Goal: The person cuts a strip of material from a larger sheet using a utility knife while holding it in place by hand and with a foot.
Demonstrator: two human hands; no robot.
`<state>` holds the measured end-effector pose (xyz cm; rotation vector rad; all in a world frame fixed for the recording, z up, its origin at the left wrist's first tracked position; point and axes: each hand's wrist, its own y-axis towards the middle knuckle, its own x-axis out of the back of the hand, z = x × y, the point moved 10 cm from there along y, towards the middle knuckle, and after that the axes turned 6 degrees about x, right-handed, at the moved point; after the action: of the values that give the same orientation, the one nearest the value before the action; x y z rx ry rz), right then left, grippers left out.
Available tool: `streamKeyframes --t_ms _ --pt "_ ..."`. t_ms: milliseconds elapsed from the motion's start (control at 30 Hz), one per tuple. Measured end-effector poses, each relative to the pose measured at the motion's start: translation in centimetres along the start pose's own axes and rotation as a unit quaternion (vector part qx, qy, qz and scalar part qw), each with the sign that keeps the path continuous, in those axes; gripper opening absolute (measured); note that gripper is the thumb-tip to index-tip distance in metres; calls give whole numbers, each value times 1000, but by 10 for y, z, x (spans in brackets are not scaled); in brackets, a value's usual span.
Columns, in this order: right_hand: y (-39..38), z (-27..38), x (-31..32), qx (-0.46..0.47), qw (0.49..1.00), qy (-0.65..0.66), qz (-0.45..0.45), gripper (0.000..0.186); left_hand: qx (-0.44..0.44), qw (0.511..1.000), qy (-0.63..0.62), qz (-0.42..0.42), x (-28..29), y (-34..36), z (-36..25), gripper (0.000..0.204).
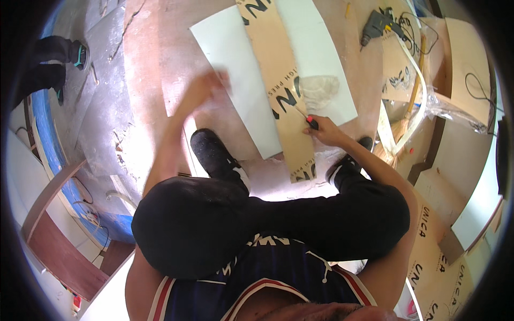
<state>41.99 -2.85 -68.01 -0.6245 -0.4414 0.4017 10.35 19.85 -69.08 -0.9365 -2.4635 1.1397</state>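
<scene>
- Off to the right lies a grey-and-black corded power drill (379, 27); at the far left, a co-worker's black-trousered legs (51, 69).
- A crumpled, translucent bag-like piece (321, 91) rests beside the strip; its contents I can't make out.
- A long tan strip with black lettering (267, 53) crosses a flat white panel (219, 45).
- The right hand (327, 132) pinches a slim, black-and-red-handled tool (312, 124) over the strip.
- The left hand (213, 81), near the panel's left edge, blurs; I can't tell its grip.
</scene>
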Motion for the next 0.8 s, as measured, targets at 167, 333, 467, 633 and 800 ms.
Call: streamKeyframes --t_ms 167,333,467,633,800 --pt "2 -4 -2 8 1000 27 -11 37 -203 963 -114 -134 121 131 -190 54" --pt "-25 31 0 -10 993 116 8 37 -111 976 -186 -16 40 236 -212 47" --pt "-16 52 -5 36 996 73 24 37 -172 965 -190 -62 91 266 -222 67" --pt "-29 40 -25 34 997 -30 70 38 -169 956 -227 -78 82 227 -179 48" --pt "-41 8 -33 -8 995 -67 74 36 -101 983 -88 -121 64 179 -149 49"
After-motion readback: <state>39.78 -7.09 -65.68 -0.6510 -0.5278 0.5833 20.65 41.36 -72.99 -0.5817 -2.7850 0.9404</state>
